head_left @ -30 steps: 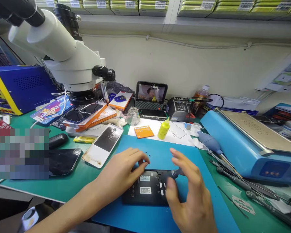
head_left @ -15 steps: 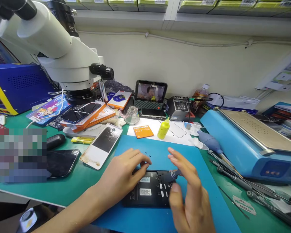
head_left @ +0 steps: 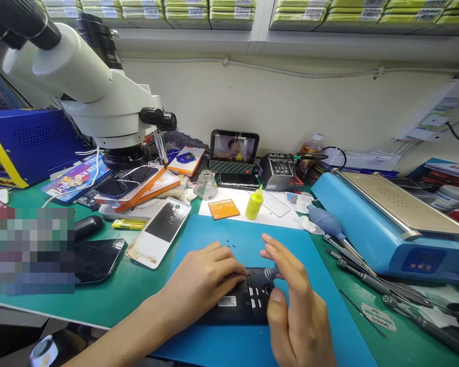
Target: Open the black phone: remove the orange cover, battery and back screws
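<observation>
A black phone (head_left: 237, 311) with its back cover off lies on the blue mat, white labels and metal contacts showing. My left hand (head_left: 210, 272) rests over the phone's upper left part, thumb and forefinger pinched together at its top edge. Whatever is between those fingertips is too small to make out. To the right, my right hand (head_left: 300, 306) curls round a dark grey screwdriver (head_left: 270, 273), which points at the phone's upper right area; its tip is hard to see. Several tiny dark screws (head_left: 231, 244) lie on the mat beyond the phone.
An orange battery (head_left: 224, 209) and a yellow bottle (head_left: 254, 204) stand behind the mat (head_left: 199, 234). A white phone (head_left: 158, 232) lies left, under a microscope (head_left: 110, 112). To the right are a blue heating plate (head_left: 390, 229), tools and a razor blade (head_left: 378, 317).
My left hand has shifted right along the phone's top edge, covering its upper label. My right hand stays at nearly the same spot with the screwdriver. The camera view has tilted slightly.
</observation>
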Demonstrator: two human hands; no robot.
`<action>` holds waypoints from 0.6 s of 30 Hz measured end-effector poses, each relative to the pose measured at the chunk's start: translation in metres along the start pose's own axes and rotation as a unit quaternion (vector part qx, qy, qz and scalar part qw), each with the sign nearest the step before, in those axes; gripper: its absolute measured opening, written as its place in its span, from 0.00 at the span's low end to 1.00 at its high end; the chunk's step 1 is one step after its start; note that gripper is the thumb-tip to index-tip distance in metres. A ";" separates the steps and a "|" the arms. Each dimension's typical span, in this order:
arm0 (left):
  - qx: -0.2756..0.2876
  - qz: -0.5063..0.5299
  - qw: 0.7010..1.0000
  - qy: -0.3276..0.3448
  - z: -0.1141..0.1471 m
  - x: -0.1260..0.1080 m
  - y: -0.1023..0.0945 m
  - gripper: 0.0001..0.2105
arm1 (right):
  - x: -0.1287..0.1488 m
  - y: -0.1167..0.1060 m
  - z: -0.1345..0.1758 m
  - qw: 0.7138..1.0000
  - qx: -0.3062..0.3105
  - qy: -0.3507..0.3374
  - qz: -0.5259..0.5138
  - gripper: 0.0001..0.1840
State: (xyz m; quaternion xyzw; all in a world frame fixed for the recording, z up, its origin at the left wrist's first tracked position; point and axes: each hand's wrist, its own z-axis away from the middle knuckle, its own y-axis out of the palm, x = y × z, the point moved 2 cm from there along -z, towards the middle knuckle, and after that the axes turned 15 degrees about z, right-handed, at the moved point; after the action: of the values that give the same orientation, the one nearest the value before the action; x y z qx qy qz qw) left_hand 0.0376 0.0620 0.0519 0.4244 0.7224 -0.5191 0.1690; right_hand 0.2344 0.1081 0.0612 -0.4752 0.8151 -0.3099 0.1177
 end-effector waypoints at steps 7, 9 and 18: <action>-0.003 0.001 1.000 -0.012 0.001 -0.001 -0.001 0.05 | -0.003 0.004 0.004 1.000 -0.002 0.013 0.001 0.33; 0.000 0.001 1.000 -0.012 0.002 0.000 -0.001 0.04 | -0.003 0.003 0.004 1.000 -0.005 0.014 0.002 0.35; -0.001 -0.005 1.000 -0.008 0.004 0.000 0.001 0.04 | -0.002 0.001 0.003 0.999 0.000 0.034 -0.006 0.35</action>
State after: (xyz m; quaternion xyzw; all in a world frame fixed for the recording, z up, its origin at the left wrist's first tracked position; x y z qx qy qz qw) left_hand 0.0374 0.0585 0.0502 0.4164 0.7234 -0.5229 0.1729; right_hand 0.2363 0.1093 0.0581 -0.4692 0.8157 -0.3268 0.0880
